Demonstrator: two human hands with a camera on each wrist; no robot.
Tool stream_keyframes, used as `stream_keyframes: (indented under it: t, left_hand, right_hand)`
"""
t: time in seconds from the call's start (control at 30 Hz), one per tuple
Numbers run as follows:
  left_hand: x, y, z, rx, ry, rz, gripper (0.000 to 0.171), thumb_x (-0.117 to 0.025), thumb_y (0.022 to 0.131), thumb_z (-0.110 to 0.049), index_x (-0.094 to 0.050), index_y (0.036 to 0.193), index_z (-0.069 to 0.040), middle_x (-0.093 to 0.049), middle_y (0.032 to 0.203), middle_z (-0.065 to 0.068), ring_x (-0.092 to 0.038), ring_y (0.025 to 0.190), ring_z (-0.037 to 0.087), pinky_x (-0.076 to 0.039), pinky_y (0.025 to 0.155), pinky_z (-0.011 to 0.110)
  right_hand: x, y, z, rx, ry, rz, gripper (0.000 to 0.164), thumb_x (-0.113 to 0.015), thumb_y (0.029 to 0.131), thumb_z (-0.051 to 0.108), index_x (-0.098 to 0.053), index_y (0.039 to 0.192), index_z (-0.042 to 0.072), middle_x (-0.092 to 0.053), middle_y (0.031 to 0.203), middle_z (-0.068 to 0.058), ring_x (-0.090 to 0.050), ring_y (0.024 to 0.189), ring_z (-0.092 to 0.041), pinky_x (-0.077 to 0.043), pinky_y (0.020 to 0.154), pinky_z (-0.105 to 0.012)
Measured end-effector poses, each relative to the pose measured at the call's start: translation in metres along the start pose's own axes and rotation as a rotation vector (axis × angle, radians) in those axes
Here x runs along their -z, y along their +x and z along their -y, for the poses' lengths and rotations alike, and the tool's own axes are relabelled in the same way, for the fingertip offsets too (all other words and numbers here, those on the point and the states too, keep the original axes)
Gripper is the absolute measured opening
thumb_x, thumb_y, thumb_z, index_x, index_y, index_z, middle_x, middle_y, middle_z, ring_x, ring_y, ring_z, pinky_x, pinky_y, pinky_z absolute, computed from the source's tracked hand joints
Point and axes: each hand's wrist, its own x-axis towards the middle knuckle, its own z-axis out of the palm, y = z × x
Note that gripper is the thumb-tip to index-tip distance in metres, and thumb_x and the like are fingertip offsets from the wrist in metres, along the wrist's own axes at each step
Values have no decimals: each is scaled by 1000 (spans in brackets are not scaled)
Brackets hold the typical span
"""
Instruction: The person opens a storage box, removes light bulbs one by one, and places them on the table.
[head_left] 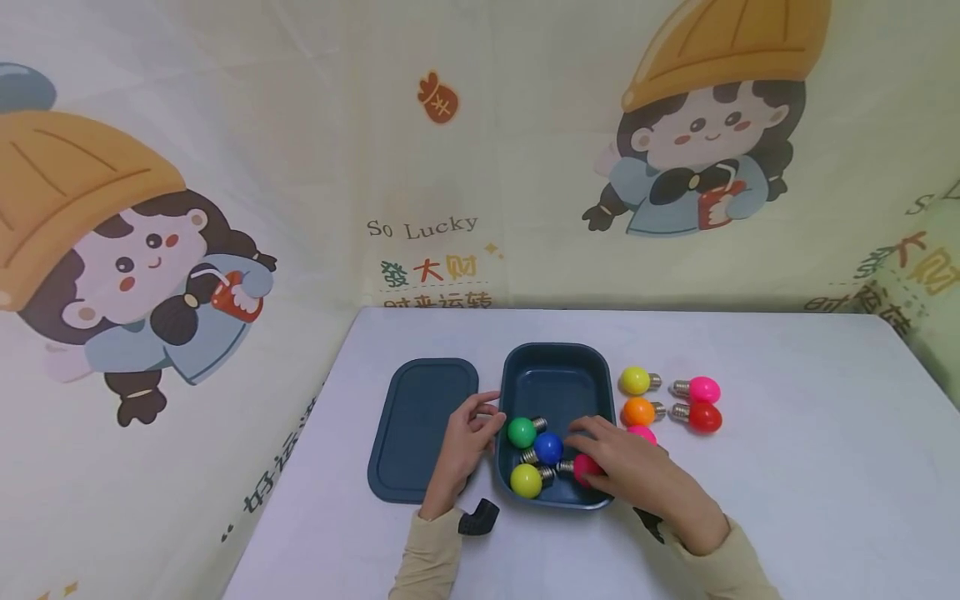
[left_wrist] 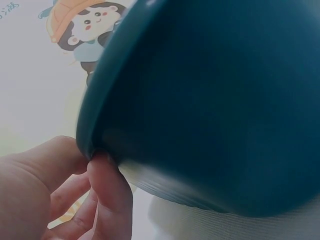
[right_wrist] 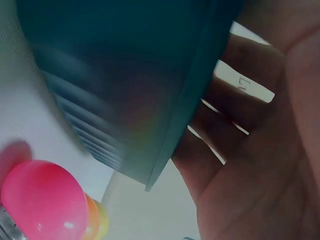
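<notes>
A dark blue rectangular box (head_left: 558, 354) holds several colored light bulbs: a green bulb (head_left: 521, 432), a blue bulb (head_left: 548, 448), a yellow bulb (head_left: 527, 481) and a pinkish-red bulb (head_left: 586, 470). At the box's left side, my left hand (head_left: 467, 446) pinches the rim between thumb and finger; the left wrist view shows this close up. My right hand (head_left: 637, 471) reaches over the right rim, fingers spread above the bulbs. Its thumb side overlaps the pinkish-red bulb. In the right wrist view the fingertips are hidden behind the box wall.
A matching flat lid (head_left: 423, 429) lies left of the box. To the right are more bulbs: yellow (head_left: 635, 381), orange (head_left: 639, 412), pink (head_left: 705, 389), red (head_left: 705, 417), and another pink one (head_left: 642, 434) partly behind the right hand. A printed cloth hangs behind.
</notes>
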Motion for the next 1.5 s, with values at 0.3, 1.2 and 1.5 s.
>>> stream_keyframes:
  t: [0.3, 1.2, 1.5]
  left_hand:
    - [0, 1, -5, -3, -17, 16, 42, -66, 95, -9, -56, 135, 1, -60, 108, 20, -56, 67, 11, -50, 53, 26]
    - [3, -8, -34, 15, -4, 33, 42, -64, 95, -7, -55, 134, 4, -60, 108, 20, -57, 73, 13, -51, 57, 23]
    - [6, -2, -28, 17, -14, 34, 42, -64, 95, -6, -54, 135, 5, -60, 107, 20, -57, 69, 12, -50, 55, 24]
  right_hand:
    - [-3, 5, 3, -1, -40, 32, 42, -84, 79, 18, -70, 117, 8, -66, 114, -8, -63, 104, -23, -60, 79, -37]
    - [14, -1, 5, 54, -34, -81, 33, -84, 78, 13, -73, 109, 13, -66, 110, -2, -61, 105, -19, -59, 78, -30]
    - [23, -12, -4, 139, -68, -246, 35, -87, 73, 10, -73, 105, 14, -67, 108, -2, -64, 100, -19, -59, 74, -28]
